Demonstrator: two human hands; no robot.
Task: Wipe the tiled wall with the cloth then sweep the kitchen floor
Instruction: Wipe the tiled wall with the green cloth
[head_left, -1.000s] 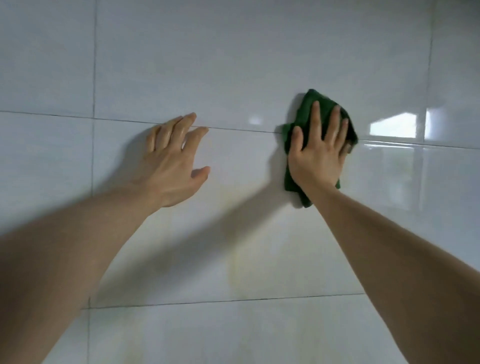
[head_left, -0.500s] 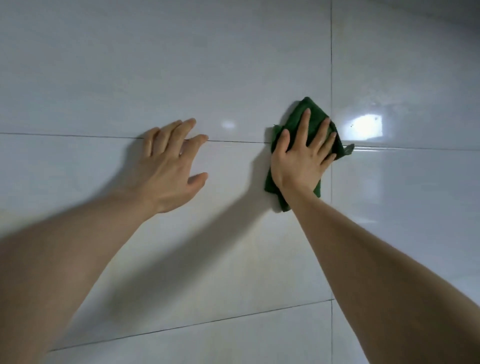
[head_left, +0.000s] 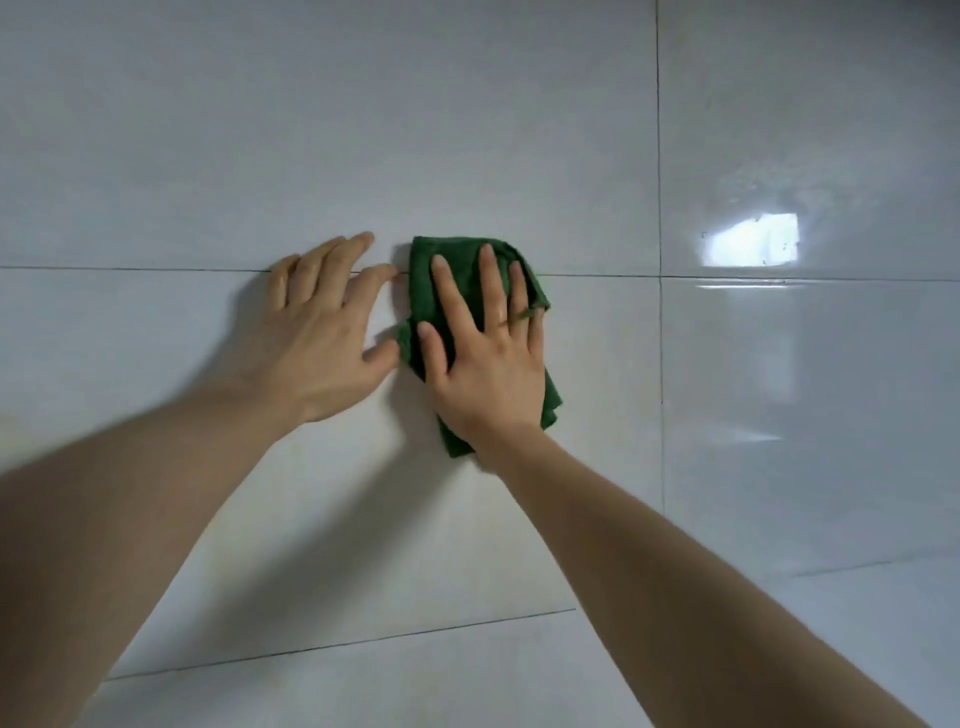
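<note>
Head view: right hand (head_left: 488, 364) lies flat with fingers spread and straight, pressing the green cloth (head_left: 431, 280) against the wall (head_left: 311, 130) across a horizontal grout line. Left hand (head_left: 322, 338) rests open on the tiles just beside the cloth, holding nothing.

no readable text, labels, brands, numbers or signs anywhere
</note>
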